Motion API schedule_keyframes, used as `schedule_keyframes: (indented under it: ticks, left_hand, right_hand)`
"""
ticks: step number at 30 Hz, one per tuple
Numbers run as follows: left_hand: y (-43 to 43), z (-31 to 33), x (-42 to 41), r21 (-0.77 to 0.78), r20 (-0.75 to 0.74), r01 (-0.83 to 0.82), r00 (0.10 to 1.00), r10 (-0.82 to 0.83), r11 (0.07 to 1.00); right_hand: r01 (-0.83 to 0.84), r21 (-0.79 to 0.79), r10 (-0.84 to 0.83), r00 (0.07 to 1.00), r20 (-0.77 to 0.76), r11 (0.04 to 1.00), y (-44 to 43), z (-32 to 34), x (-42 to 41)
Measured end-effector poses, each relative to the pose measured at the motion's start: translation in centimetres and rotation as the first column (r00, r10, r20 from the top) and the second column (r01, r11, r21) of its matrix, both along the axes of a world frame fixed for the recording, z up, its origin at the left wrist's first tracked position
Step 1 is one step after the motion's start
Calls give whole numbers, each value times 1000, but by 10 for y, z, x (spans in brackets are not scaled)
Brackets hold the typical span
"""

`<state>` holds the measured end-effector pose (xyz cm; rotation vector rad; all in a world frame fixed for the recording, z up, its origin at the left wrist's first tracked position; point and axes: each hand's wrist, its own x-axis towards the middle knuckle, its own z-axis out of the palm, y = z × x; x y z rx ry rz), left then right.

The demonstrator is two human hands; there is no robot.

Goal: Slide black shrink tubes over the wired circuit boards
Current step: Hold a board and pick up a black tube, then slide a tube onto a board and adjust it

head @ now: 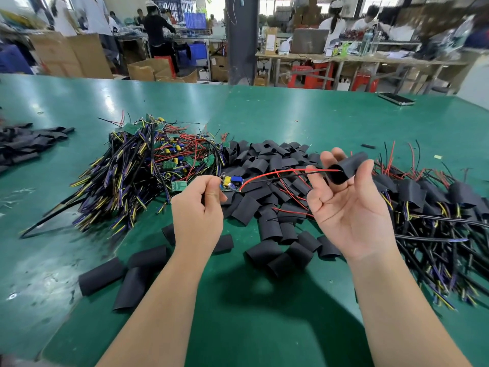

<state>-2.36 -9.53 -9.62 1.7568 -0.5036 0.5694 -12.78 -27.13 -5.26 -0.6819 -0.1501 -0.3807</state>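
The left hand [197, 207] has its grip pinched on a circuit board [232, 182], whose left end is hidden behind the fingers. The right hand [346, 207] has its grip clamped on a black shrink tube [344, 168] above the worktop [238, 313]. The board's red and black wires [291, 171] reach the tube's mouth, tips unclear.

You are in an electronics assembly workshop. In front of the dark pillar [242, 38], your green desk [291, 115] carries heaps of wired circuit boards [148, 160] and black shrink tubes [264, 160]. Left of the pillar you see cardboard boxes [71, 54] and blue crates [195, 20]; right of it, workers [334, 25] are at other long desks [370, 58] with red stools [309, 75] underneath.
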Motion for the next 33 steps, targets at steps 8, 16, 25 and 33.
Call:
schedule_keyframes:
  ticks: [8, 16, 25, 33]
  left_hand:
    - [0, 0, 0, 23, 34, -35, 999, 34, 999]
    - [-9, 0, -7, 61, 110, 3, 994, -10, 998]
    - [-13, -1, -12, -1, 70, 61, 996, -60, 998]
    - [-13, -1, -13, -16, 67, 69, 995, -68, 997]
  right_hand:
    - [27, -57, -26, 1000, 13, 998, 4, 0, 1]
    - [148, -261, -191, 970, -149, 954, 27, -13, 13]
    - [116, -363, -174, 976, -133, 925, 35, -21, 16]
    - [209, -741, -392, 917, -79, 638, 23, -17, 13]
